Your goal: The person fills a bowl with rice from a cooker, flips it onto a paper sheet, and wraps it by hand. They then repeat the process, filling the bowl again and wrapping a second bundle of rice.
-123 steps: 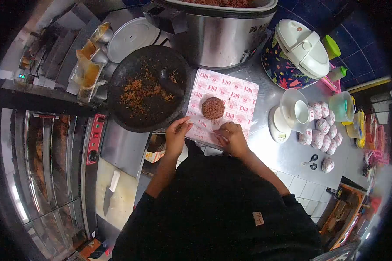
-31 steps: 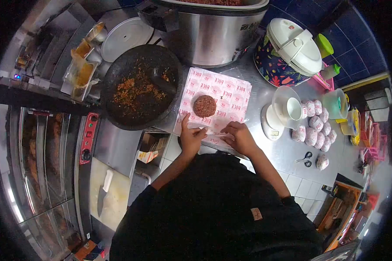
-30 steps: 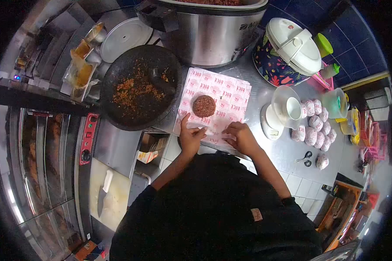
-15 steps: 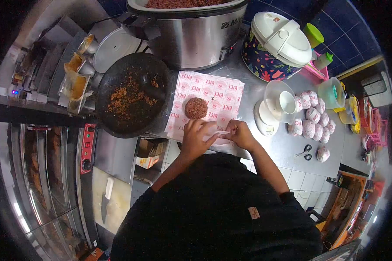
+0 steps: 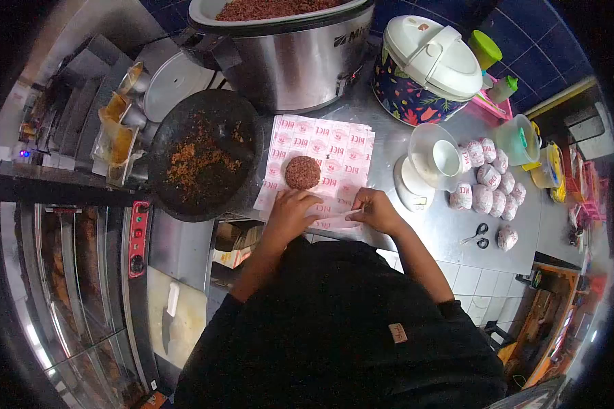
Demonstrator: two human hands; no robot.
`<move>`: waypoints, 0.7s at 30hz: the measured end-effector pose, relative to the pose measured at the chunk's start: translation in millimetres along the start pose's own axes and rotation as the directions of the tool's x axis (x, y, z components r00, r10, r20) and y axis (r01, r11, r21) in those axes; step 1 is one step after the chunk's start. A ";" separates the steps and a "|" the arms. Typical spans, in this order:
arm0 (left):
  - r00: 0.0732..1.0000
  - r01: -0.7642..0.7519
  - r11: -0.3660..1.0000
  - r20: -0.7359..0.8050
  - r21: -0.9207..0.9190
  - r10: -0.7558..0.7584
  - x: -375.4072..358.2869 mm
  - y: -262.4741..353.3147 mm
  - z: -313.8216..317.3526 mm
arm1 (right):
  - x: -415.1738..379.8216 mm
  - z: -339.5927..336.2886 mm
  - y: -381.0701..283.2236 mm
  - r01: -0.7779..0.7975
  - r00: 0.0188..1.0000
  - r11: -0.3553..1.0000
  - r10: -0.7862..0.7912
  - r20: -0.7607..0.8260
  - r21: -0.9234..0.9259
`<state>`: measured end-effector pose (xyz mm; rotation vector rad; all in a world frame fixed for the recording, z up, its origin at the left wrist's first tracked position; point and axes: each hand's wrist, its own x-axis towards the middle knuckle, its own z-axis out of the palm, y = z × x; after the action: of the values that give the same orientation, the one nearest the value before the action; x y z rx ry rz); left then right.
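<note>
Paper [image 5: 348, 148] being pinched at its near edge by the right hand [image 5: 378, 214], pressed by the left hand [image 5: 288, 218], its fingers spread; rice [image 5: 302, 172] is set on top, just beyond. Soft, probably crumbly, it is best cupped from below through the thin, tearable paper.

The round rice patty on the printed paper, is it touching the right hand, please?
Apart: the head view shows a stretch of printed paper between the rice patty and the right hand.
</note>
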<state>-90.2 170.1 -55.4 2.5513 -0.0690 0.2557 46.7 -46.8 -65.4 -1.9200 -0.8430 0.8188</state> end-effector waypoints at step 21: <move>0.996 -0.088 0.946 0.000 0.311 0.092 -43.0 -44.5 -14.4 | 2.8 32.0 -8.3 0.100 0.966 0.599 -0.251 -0.068 -0.795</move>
<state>-130.2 215.0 -76.0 2.8641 -0.1513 0.3441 20.7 -27.1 -71.9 -2.5541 -1.4200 0.1038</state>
